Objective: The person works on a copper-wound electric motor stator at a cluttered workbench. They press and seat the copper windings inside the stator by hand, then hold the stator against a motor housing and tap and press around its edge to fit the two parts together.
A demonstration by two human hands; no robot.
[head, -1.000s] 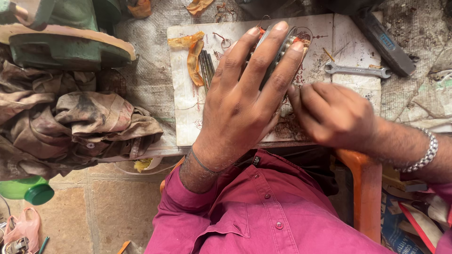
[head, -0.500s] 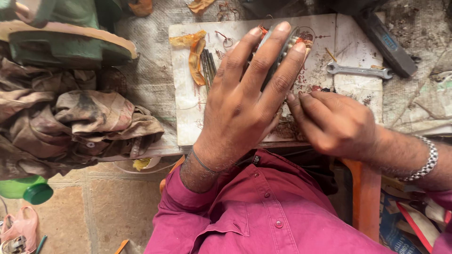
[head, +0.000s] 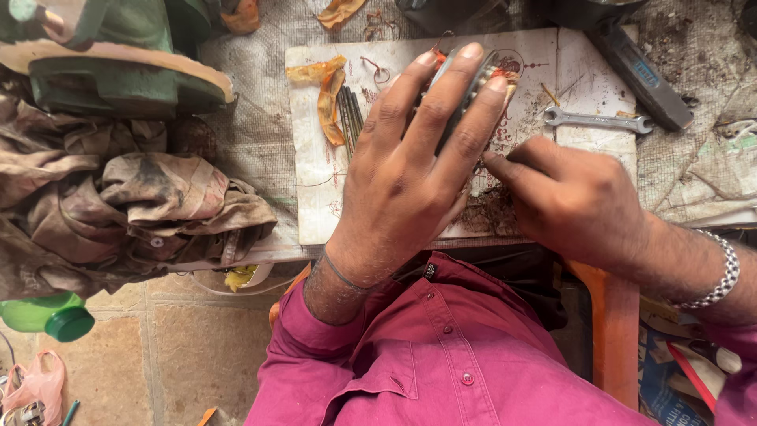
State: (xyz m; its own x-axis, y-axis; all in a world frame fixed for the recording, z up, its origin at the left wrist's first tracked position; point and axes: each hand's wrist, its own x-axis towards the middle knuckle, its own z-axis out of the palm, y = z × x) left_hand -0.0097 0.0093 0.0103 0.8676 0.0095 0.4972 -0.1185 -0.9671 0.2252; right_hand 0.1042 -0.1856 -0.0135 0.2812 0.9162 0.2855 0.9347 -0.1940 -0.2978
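A white board [head: 331, 197] lies on a grimy workbench. The left hand [head: 410, 166] grips a round metal part [head: 465, 87]; the right hand [head: 576, 201], fingers curled, touches beside it near a wrench [head: 597, 120].

1. Open-ended spanner [head: 597, 120] lying far right on the white board [head: 315, 189].
2. Dirty rags [head: 150, 205] piling up left.
3. Green bottle [head: 49, 315] resting near left.
4. Orange peel scraps [head: 325, 93] sitting far, mid-board.
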